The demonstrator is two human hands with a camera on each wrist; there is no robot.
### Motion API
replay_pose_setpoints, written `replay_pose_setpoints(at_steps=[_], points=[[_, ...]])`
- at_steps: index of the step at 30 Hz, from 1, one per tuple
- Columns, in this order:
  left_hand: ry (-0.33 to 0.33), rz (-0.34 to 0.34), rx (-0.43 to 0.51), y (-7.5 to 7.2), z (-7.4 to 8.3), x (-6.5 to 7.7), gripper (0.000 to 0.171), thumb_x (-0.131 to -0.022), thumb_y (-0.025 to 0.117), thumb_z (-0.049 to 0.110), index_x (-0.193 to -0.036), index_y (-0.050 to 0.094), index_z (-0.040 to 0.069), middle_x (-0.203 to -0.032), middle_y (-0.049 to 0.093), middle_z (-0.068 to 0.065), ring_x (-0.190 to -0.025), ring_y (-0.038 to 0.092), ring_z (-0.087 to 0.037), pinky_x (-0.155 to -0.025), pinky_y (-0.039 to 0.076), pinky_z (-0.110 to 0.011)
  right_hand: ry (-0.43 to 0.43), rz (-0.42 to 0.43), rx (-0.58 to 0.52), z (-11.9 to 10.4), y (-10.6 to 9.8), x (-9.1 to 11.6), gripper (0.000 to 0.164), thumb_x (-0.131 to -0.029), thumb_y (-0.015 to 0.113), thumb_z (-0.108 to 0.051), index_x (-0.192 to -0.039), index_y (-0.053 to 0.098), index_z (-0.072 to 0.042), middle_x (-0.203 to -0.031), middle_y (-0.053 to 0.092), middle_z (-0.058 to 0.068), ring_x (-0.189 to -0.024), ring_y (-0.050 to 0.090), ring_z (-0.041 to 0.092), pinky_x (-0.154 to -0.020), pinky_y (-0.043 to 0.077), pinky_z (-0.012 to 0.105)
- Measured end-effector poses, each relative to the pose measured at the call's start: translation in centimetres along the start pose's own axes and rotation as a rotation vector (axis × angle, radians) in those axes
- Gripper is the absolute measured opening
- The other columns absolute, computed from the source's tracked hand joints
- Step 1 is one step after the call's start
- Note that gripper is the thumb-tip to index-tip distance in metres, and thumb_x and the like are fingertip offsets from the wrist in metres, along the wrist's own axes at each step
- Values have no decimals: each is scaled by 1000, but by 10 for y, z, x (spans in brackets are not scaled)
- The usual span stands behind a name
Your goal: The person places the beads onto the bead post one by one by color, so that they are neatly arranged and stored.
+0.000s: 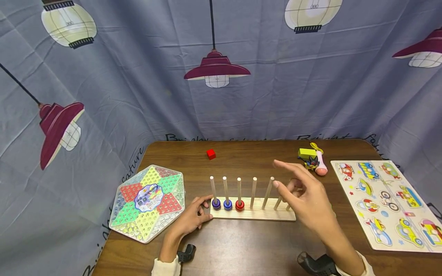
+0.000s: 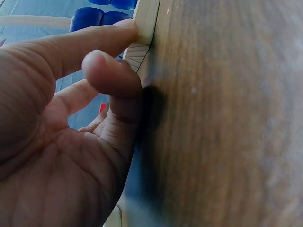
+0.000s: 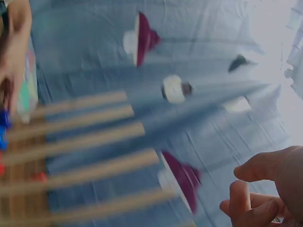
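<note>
A pale wooden peg board (image 1: 252, 214) lies in front of me, with a row of upright pegs. Dark blue rings (image 1: 216, 204) sit on its leftmost peg, brighter blue rings (image 1: 228, 205) on the second and red rings (image 1: 239, 206) on the third. My left hand (image 1: 189, 219) holds the board's left end between thumb and forefinger; the left wrist view shows a fingertip against the wooden end (image 2: 147, 21). Over the board's right part hovers my right hand (image 1: 310, 201), thumb and forefinger spread apart with nothing between them. It hides the board's right end from the head view.
A hexagonal Chinese checkers board (image 1: 162, 184) lies at the left. Behind the pegs is a red cube (image 1: 211, 154). A yellow-green block (image 1: 306, 153), a small dark figure (image 1: 311, 163) and a pink toy microphone (image 1: 320, 165) are back right, near a vehicle puzzle board (image 1: 376, 199).
</note>
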State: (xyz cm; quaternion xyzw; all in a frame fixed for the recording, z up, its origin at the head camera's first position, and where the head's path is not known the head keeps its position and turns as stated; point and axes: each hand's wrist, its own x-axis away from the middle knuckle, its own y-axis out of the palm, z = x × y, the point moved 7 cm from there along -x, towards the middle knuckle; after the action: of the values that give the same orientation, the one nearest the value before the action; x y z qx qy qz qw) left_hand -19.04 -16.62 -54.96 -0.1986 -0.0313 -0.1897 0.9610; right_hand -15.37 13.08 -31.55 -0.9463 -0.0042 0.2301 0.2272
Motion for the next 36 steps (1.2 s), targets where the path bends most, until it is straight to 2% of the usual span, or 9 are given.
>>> replay_pose_setpoints(at_steps=[3, 8, 14, 15, 21, 25, 29, 31, 36], points=[[-2, 2, -6, -1, 1, 0, 62, -85, 73, 8, -140, 46, 17, -109, 43, -14, -60, 48, -11, -40, 47, -25, 64, 88, 15, 11, -30, 8, 46, -86, 67, 3, -130, 58, -8, -105, 56, 1, -55, 53, 8, -42, 41, 20], [7, 4, -17, -2, 1, 0, 62, -84, 72, 8, -140, 46, 16, -108, 43, -15, -59, 48, -11, -40, 47, -24, 171, 230, 92, 66, -73, 26, 43, -87, 68, -3, -128, 61, -12, -85, 61, -3, -54, 51, 4, -37, 34, 24], [18, 3, -15, -2, 1, 0, 60, -85, 72, 8, -139, 47, 16, -108, 43, -15, -65, 47, -14, -40, 46, -24, 347, 281, 228, 130, -96, 64, 39, -89, 69, -20, -127, 62, -19, -74, 61, -7, -54, 46, 5, -41, 29, 27], [19, 3, -13, -2, 2, -1, 60, -85, 72, 8, -139, 47, 16, -108, 43, -15, -65, 47, -14, -40, 46, -24, 386, 278, 251, 140, -97, 73, 39, -89, 69, -24, -127, 62, -20, -77, 60, -9, -54, 45, 6, -42, 29, 27], [12, -6, -6, -1, 2, -1, 60, -86, 71, 8, -140, 46, 18, -108, 43, -14, -60, 47, -12, -39, 46, -25, 634, 192, 302, 193, -82, 129, 51, -91, 62, -44, -135, 54, -20, -56, 43, -2, -44, 34, 11, -36, 28, 29], [20, -8, -3, 0, 1, -2, 60, -86, 71, 9, -140, 46, 17, -108, 42, -14, -58, 47, -11, -39, 47, -25, 736, 147, 300, 209, -67, 153, 59, -90, 61, -49, -138, 49, -18, -55, 52, 7, -42, 38, 15, -37, 30, 29], [31, -3, 7, 1, -1, -2, 61, -85, 72, 9, -140, 46, 14, -108, 42, -16, -54, 47, -10, -39, 46, -25, 794, 126, 326, 217, -57, 167, 64, -88, 61, -53, -139, 47, -16, -56, 54, 7, -40, 40, 15, -36, 32, 28], [30, -1, 18, 2, -1, -2, 61, -85, 73, 9, -139, 46, 14, -108, 42, -15, -54, 47, -9, -38, 45, -24, 808, 126, 338, 219, -54, 173, 65, -87, 62, -53, -138, 48, -16, -64, 53, 6, -41, 42, 15, -36, 34, 27], [21, -1, 20, 2, 6, 1, 61, -85, 72, 7, -140, 45, 10, -108, 43, -18, -54, 46, -9, -38, 46, -27, 835, 138, 364, 225, -48, 184, 65, -86, 65, -52, -136, 50, -14, -110, 55, 9, -49, 49, 12, -40, 37, 25]])
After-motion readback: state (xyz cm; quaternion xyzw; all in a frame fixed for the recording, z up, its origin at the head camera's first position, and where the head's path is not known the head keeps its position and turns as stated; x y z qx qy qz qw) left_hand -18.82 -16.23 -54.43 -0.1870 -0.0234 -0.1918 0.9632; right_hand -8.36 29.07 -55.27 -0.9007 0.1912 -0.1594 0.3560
